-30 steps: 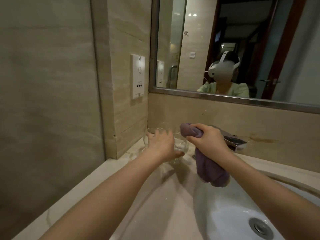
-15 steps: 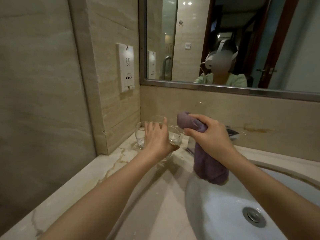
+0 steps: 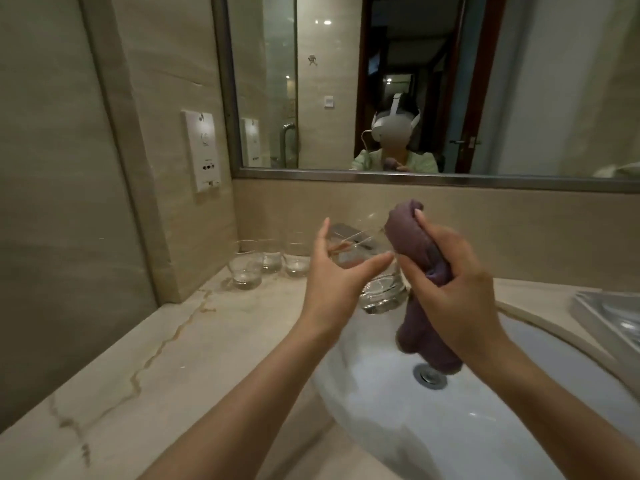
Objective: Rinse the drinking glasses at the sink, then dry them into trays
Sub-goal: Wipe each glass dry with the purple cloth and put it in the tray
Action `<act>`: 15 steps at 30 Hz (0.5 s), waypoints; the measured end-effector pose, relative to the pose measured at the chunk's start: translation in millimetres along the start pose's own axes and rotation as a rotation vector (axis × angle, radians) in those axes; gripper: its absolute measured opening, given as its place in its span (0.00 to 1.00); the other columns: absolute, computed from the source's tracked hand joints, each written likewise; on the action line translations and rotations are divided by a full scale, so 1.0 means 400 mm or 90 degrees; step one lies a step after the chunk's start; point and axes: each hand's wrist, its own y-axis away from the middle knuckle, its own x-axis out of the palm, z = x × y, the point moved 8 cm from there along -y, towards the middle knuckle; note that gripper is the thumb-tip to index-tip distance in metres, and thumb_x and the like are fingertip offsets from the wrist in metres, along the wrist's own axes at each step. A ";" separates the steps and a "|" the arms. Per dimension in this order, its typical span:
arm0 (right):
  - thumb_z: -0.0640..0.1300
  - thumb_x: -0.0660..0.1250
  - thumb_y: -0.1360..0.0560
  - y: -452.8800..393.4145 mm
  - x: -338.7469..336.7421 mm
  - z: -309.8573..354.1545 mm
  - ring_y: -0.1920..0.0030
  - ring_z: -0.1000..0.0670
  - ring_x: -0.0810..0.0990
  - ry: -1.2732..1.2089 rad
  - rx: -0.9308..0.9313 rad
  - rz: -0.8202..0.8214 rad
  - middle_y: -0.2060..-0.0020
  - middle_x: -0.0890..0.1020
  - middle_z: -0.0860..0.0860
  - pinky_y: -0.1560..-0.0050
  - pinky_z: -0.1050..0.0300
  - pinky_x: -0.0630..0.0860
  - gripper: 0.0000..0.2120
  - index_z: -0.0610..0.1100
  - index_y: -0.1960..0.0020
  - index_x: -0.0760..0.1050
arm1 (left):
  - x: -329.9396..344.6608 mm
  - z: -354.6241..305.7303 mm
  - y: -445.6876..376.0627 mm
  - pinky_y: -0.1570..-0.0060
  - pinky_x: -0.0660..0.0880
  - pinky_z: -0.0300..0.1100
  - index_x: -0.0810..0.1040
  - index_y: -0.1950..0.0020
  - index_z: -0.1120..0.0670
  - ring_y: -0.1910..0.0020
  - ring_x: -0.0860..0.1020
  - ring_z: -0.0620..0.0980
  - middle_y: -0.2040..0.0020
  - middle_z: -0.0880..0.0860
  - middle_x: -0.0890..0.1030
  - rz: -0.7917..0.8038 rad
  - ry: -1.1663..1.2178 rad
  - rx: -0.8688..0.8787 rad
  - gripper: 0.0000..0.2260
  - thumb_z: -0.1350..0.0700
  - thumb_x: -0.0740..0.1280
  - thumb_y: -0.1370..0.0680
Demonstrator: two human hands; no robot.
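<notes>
Over the near-left rim of the white sink (image 3: 381, 427): left hand (image 3: 332, 282) wrapped around a tilted drinking glass (image 3: 375, 289), right hand (image 3: 453, 289) clamped on a bunched purple cloth (image 3: 412, 237) just beside it. At far left on the marble counter (image 3: 156, 358), apparently three more glasses (image 3: 268, 263) by the wall.

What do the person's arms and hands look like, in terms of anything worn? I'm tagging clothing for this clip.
Both forearms are bare to the frame's edge: no sleeves, gloves, watch or bracelet show. The left hand and right hand show no rings. Fingernails are short and look unpainted.
</notes>
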 end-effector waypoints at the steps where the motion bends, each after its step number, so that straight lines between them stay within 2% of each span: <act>1: 0.53 0.66 0.25 0.023 -0.013 0.001 0.42 0.60 0.74 -0.005 -0.005 0.001 0.37 0.73 0.52 0.43 0.68 0.72 0.27 0.52 0.28 0.66 | 0.026 0.016 0.017 0.50 0.74 0.33 0.53 0.22 0.45 0.49 0.76 0.37 0.38 0.50 0.73 -0.014 0.041 -0.010 0.46 0.56 0.77 0.32; 3: 0.57 0.61 0.24 0.066 -0.032 -0.001 0.38 0.65 0.69 -0.016 -0.007 0.006 0.34 0.69 0.53 0.40 0.75 0.66 0.27 0.57 0.27 0.62 | 0.071 0.062 0.040 0.46 0.74 0.37 0.49 0.22 0.45 0.42 0.77 0.43 0.36 0.53 0.73 -0.052 0.128 -0.043 0.48 0.53 0.77 0.33; 5: 0.57 0.58 0.24 0.102 -0.047 -0.017 0.36 0.70 0.65 -0.046 0.014 0.001 0.32 0.67 0.54 0.39 0.77 0.61 0.23 0.61 0.29 0.61 | 0.115 0.105 0.059 0.36 0.72 0.49 0.49 0.23 0.44 0.37 0.76 0.53 0.33 0.57 0.73 -0.080 0.203 -0.104 0.53 0.43 0.79 0.38; 7: 0.56 0.59 0.24 0.134 -0.061 -0.044 0.37 0.67 0.68 -0.047 0.038 -0.025 0.33 0.70 0.52 0.40 0.76 0.63 0.21 0.61 0.32 0.65 | 0.158 0.138 0.075 0.34 0.71 0.56 0.56 0.25 0.50 0.37 0.76 0.56 0.33 0.60 0.74 -0.088 0.234 -0.147 0.52 0.34 0.77 0.40; 9: 0.55 0.61 0.25 0.167 -0.071 -0.078 0.39 0.66 0.70 -0.001 0.047 -0.059 0.36 0.73 0.50 0.42 0.75 0.66 0.22 0.56 0.31 0.68 | 0.195 0.178 0.092 0.36 0.74 0.54 0.65 0.29 0.58 0.38 0.77 0.54 0.34 0.59 0.75 -0.084 0.234 -0.173 0.47 0.32 0.73 0.38; 10: 0.55 0.61 0.25 0.183 -0.070 -0.096 0.40 0.67 0.70 0.029 0.049 -0.066 0.37 0.73 0.50 0.42 0.75 0.67 0.23 0.53 0.31 0.68 | 0.208 0.198 0.100 0.39 0.76 0.52 0.70 0.32 0.58 0.40 0.79 0.52 0.36 0.57 0.77 -0.083 0.225 -0.185 0.43 0.32 0.71 0.36; 11: 0.56 0.62 0.25 0.196 -0.066 -0.113 0.40 0.66 0.70 0.058 0.055 -0.061 0.37 0.73 0.50 0.42 0.72 0.69 0.24 0.52 0.30 0.68 | 0.218 0.224 0.104 0.40 0.77 0.52 0.73 0.34 0.57 0.42 0.80 0.51 0.39 0.56 0.79 -0.080 0.212 -0.196 0.39 0.31 0.70 0.34; 13: 0.57 0.61 0.25 0.210 -0.054 -0.144 0.40 0.56 0.73 0.124 0.066 -0.047 0.37 0.72 0.50 0.41 0.57 0.74 0.26 0.53 0.29 0.66 | 0.237 0.267 0.099 0.40 0.76 0.54 0.74 0.36 0.57 0.43 0.80 0.52 0.41 0.56 0.81 -0.068 0.181 -0.213 0.38 0.29 0.66 0.35; 14: 0.57 0.61 0.25 0.213 -0.050 -0.153 0.42 0.51 0.74 0.170 0.065 -0.053 0.38 0.73 0.49 0.43 0.50 0.76 0.26 0.54 0.29 0.65 | 0.243 0.283 0.097 0.39 0.76 0.54 0.74 0.36 0.57 0.42 0.80 0.52 0.41 0.56 0.80 -0.057 0.167 -0.220 0.39 0.29 0.64 0.35; 15: 0.57 0.61 0.25 0.212 -0.047 -0.158 0.44 0.48 0.75 0.210 0.059 -0.068 0.39 0.74 0.48 0.46 0.47 0.76 0.25 0.54 0.30 0.65 | 0.248 0.298 0.093 0.39 0.76 0.54 0.74 0.35 0.57 0.42 0.79 0.52 0.40 0.56 0.80 -0.045 0.156 -0.231 0.37 0.30 0.63 0.33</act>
